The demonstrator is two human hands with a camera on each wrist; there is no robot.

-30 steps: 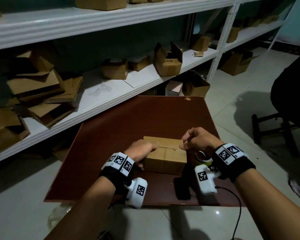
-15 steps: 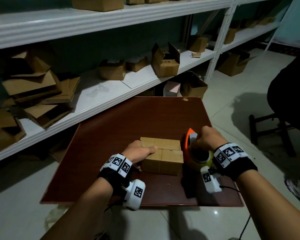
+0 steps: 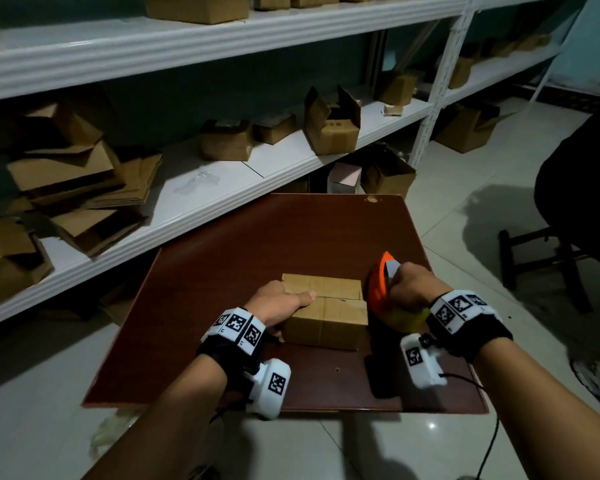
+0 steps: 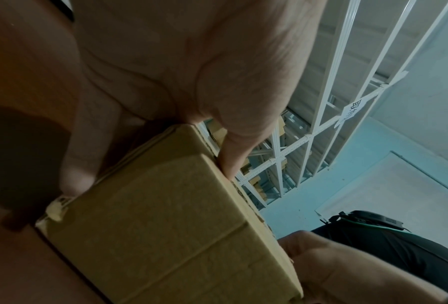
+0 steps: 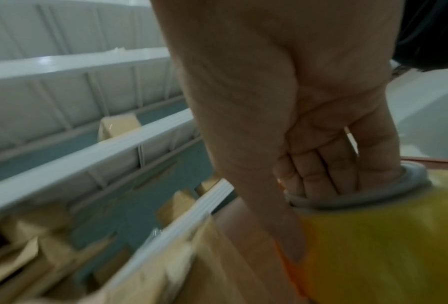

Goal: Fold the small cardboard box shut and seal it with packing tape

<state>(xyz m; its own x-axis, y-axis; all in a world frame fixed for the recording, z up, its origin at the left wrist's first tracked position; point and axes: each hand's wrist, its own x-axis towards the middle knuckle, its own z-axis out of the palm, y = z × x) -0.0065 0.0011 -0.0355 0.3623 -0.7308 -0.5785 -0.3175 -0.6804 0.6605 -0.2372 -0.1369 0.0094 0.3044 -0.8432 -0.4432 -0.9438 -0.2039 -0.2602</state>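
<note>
Small brown cardboard box (image 3: 326, 311) sits flaps-closed on the reddish-brown counter (image 3: 257, 237). Left hand (image 3: 278, 304) grips its left end, thumb across the top. Right hand (image 3: 411, 289) curls its fingers (image 5: 319, 174) through the yellow packing-tape roll with orange dispenser (image 3: 378, 289), just beside the box's right end.

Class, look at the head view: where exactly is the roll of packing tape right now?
The packing tape roll is gripped in the right hand, at the right end of the small cardboard box on the brown table.
</note>
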